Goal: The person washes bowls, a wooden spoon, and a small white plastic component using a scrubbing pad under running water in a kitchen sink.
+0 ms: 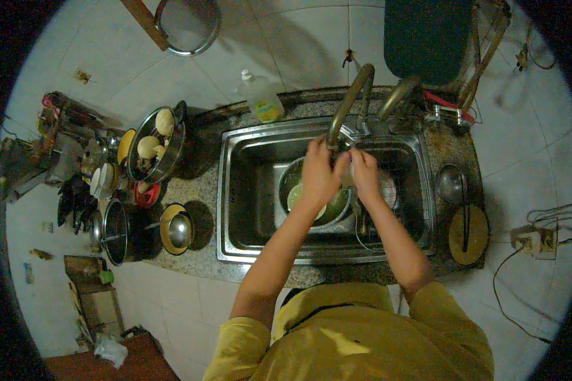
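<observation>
My left hand (319, 166) and my right hand (364, 171) are close together under the spout of the metal faucet (345, 112), above the stainless steel sink (248, 190). Both are blurred. The left fingers reach up beside the spout's mouth, with the thumb towards the right hand. The right fingers are curled. Something pale (347, 176) shows between the hands; whether either hand holds it is unclear. Below them a round metal pot (286, 178) stands in the sink, partly hidden by my left arm. A pale green bowl (295, 195) sits inside it.
A wire rack (405, 190) lines the sink's right side. Behind the sink stands a dish soap bottle (264, 102). To the left are a pan (178, 157) holding round pale items, a dark pot (117, 233) and a metal bowl (180, 231). A ladle (450, 183) lies right.
</observation>
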The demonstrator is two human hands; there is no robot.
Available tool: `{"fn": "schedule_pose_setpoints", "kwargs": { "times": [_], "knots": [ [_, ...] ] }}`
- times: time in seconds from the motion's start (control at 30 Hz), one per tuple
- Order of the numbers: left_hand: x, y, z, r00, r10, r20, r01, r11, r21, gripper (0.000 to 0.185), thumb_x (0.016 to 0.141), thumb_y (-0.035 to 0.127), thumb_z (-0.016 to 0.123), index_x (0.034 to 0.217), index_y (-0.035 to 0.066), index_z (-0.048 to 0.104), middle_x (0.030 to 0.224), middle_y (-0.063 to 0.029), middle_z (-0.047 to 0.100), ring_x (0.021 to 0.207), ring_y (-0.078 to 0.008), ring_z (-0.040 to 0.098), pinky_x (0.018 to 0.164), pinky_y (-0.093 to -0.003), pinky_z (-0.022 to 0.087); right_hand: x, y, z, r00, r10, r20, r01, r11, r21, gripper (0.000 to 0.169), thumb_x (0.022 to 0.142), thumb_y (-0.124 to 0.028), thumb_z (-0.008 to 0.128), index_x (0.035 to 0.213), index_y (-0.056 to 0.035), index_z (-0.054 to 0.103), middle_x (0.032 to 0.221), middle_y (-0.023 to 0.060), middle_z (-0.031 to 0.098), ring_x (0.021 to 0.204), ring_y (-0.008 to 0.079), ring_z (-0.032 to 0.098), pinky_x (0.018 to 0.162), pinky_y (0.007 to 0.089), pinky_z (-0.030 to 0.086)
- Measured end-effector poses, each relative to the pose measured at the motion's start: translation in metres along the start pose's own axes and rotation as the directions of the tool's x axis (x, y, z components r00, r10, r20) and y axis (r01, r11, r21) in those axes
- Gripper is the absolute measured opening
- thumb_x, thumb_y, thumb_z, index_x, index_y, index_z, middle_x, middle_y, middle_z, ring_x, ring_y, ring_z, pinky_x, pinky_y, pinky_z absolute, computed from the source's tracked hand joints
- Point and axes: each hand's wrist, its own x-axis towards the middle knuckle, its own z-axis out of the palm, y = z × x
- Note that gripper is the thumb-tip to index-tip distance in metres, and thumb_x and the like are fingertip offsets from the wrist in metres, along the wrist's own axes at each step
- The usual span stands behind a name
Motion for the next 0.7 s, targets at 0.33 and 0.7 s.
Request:
{"fn": "schedule_pose_setpoints", "kwargs": {
  "times": [0.33,0.7],
  "knots": [
    [-0.008,-0.009,0.001,0.998,-0.068,-0.013,0.069,0.985,0.160,0.039,0.081,0.029,0.053,0.102,-0.004,0.051,0.110,-0.0258,0.049,0.100,-0.0402,0.048,0.087,-0.0419,0.040,0.002,0.012,-0.010,0.992,0.018,0.124,-0.002,0.991,-0.131,0.045,0.078,-0.045,0.055,0.075,-0.0002,0.059,0.071,0.0066,0.058,0.060,0.0174,0.051,0.059,0.0351,0.041],
    [-0.015,-0.018,-0.018,0.613,-0.615,0.496,0.689,0.108,-0.717,0.038,0.079,0.029,0.062,0.098,-0.003,0.054,0.089,-0.0087,0.059,0.082,-0.0197,0.057,0.071,-0.0321,0.045,0.011,0.013,0.002,0.918,0.226,0.326,-0.387,0.333,0.860,0.037,0.086,-0.039,0.039,0.108,-0.0116,0.053,0.106,0.0053,0.057,0.098,0.0253,0.053,0.086,0.0420,0.042]
  ]
}}
